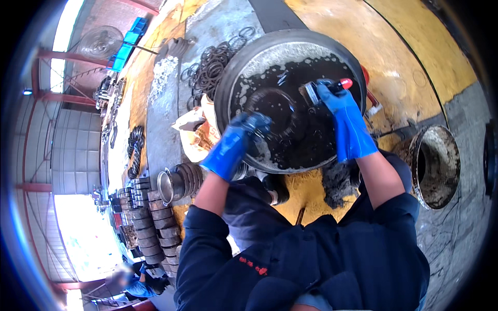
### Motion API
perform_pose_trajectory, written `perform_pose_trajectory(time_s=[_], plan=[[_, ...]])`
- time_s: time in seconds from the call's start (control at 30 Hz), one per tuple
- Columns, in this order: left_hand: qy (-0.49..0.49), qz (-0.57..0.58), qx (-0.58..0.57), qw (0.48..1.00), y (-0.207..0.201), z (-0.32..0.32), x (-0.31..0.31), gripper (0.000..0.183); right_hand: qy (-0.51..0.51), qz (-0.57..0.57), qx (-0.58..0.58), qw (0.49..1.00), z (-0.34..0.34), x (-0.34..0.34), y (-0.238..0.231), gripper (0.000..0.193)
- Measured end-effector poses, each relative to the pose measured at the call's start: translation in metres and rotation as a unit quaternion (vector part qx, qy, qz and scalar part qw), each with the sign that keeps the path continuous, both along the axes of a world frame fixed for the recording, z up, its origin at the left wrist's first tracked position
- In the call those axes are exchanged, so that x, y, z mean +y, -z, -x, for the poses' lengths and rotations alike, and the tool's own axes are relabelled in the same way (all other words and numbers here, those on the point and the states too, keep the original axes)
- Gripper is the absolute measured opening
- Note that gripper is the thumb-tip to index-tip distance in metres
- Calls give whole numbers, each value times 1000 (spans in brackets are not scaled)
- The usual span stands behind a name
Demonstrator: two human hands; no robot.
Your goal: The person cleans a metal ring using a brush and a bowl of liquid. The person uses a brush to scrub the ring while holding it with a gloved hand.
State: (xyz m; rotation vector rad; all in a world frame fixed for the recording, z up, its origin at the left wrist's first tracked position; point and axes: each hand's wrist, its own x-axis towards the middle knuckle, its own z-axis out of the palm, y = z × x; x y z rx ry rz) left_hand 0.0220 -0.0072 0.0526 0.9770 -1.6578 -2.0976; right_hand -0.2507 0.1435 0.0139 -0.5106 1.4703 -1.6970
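Note:
A wide round black tub (224,96) in front of me holds dark liquid with pale foam along its far side. My left hand (236,140), in a wet blue rubber glove, is closed on the near left side of a dark ring (294,110), which is over the liquid and slightly blurred. My right hand (340,106), gloved in blue too, grips a flat brush (312,94) with a red-tipped handle. The brush's head points left, toward the ring but apart from it. The fingertips of my left hand are partly smeared by motion.
Left of the tub lie a pile of black rings (211,67) and a crumpled sack (194,137). Stacked metal cylinders (148,228) stand at the lower left. An open rusty drum (438,166) is on the right. A person (137,285) in blue is at the far lower left.

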Motion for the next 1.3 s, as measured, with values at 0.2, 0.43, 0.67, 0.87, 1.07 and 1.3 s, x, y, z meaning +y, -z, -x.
perform_pose_trajectory(time_s=[0.2, 0.43, 0.67, 0.87, 1.07, 1.3], plan=[[-143, 302, -10, 943, -41, -37, -140, 31, 25, -45, 53, 997, 9, -19, 28, 33], [-47, 73, -54, 995, 27, -5, -52, 33, 45, 9, 13, 999, -3, -11, 31, 27], [141, 456, -293, 828, 90, 75, 40, 64, 60, -9, 36, 998, -1, -6, 24, 24], [181, 417, -309, 836, 150, 80, 31, 58, 58, -19, 31, 998, -2, -5, 27, 26], [297, 420, -305, 802, 149, 103, 49, 54, 45, -54, 29, 997, 10, -5, 33, 27], [364, 356, -277, 815, 105, 106, 27, 63, 41, -63, 20, 997, 4, -11, 18, 29]])
